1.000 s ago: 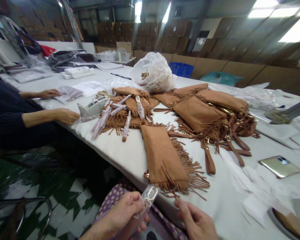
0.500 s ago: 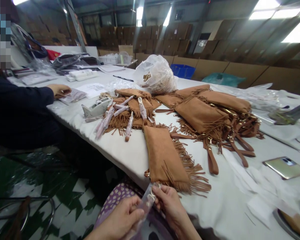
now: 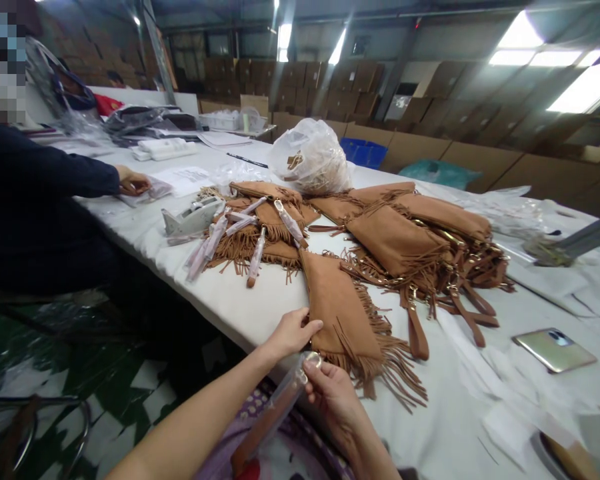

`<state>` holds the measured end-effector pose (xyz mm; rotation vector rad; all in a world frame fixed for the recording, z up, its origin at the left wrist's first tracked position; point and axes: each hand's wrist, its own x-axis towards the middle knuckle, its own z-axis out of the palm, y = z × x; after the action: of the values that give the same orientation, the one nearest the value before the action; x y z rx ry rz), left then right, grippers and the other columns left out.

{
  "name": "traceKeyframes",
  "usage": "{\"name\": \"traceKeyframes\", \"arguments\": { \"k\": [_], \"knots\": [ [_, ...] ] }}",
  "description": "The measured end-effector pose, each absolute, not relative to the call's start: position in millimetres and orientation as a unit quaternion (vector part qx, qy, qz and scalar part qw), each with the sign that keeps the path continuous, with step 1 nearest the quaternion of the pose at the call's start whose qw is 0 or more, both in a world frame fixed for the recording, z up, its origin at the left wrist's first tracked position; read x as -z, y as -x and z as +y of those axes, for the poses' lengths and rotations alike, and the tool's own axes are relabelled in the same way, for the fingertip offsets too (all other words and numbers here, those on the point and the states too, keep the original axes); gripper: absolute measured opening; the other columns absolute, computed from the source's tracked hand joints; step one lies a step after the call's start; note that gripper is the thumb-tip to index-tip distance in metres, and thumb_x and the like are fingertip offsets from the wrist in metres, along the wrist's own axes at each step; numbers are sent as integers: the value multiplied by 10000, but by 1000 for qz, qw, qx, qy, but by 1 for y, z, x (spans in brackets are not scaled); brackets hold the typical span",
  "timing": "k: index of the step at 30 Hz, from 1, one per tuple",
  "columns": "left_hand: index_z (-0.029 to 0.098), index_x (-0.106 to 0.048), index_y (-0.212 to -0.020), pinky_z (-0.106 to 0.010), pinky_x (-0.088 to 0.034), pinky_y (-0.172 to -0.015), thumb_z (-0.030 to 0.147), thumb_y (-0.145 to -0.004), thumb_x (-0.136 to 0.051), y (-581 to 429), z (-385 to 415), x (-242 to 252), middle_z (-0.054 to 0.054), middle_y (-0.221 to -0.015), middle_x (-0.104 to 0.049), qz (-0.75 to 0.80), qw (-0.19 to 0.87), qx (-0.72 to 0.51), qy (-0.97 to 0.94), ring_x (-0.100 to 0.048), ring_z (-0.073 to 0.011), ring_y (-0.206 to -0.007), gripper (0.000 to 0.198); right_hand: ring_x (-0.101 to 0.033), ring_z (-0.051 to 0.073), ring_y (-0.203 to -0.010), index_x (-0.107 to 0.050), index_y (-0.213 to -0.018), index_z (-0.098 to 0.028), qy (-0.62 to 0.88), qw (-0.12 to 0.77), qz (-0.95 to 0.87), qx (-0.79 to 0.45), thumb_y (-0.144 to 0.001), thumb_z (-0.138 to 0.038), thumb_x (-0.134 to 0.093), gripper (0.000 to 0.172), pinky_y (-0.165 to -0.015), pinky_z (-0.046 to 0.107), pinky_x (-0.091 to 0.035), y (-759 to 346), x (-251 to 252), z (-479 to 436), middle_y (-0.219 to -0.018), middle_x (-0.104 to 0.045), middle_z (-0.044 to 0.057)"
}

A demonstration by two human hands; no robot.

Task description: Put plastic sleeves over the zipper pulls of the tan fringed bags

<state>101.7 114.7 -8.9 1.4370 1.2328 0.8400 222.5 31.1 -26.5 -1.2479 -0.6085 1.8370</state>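
My left hand (image 3: 294, 331) is closed on the left edge of a tan fringed pouch (image 3: 343, 307), thumb on top and the fingertips hidden behind the edge. Just below, my right hand (image 3: 330, 390) pinches the metal clasp of a brown strap (image 3: 273, 420) in a clear plastic sleeve, which hangs down toward my lap. Several wrapped straps (image 3: 210, 247) lie on more fringed pouches to the left. A pile of tan pouches (image 3: 400, 240) with brown wrist loops covers the table at the right.
A tape dispenser (image 3: 193, 219) stands left of the pouches, with a stuffed plastic bag (image 3: 310, 157) behind them. A phone (image 3: 555, 349) and a tape roll (image 3: 560, 453) lie at right. Across the left corner, a person's hand (image 3: 133, 181) touches a plastic packet.
My left hand has let go of the plastic sleeve and moved up to the pouch's edge. My right hand keeps the clasp, and more of the brown strap shows.
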Motion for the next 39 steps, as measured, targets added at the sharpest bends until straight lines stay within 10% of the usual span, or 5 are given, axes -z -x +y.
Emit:
{"name": "traceKeyframes", "arguments": {
  "k": [11,20,39],
  "knots": [
    [102,-672,-763,-193,-370,-416,610,-773,-519,-71,31,20,-26,-587,-614,458,706,-267,-469,-493,-99,-415,530,-464,30,-382,-640,-630,-115,483,392,-215,-753,-578,-422,-838,370,-378,116,-349,-226,20,37,-462,-553,-31],
    [122,-612,-588,-225,-430,-472,580,-765,-550,-77,21,19,24,-472,-480,503,637,-346,-470,-441,-97,-415,495,-388,41,-305,-559,-546,-139,556,381,-257,-693,-554,-547,-796,472,-306,148,-266,-219,23,49,-363,-499,-38],
    [106,-657,-815,-173,-256,-320,603,-806,-507,-74,12,28,-53,-680,-673,474,683,-331,-446,-393,-46,-322,519,-419,52,-364,-597,-564,-124,490,304,-357,-735,-646,-488,-753,404,-383,176,-286,-225,16,40,-426,-528,-23]
  ]
}}
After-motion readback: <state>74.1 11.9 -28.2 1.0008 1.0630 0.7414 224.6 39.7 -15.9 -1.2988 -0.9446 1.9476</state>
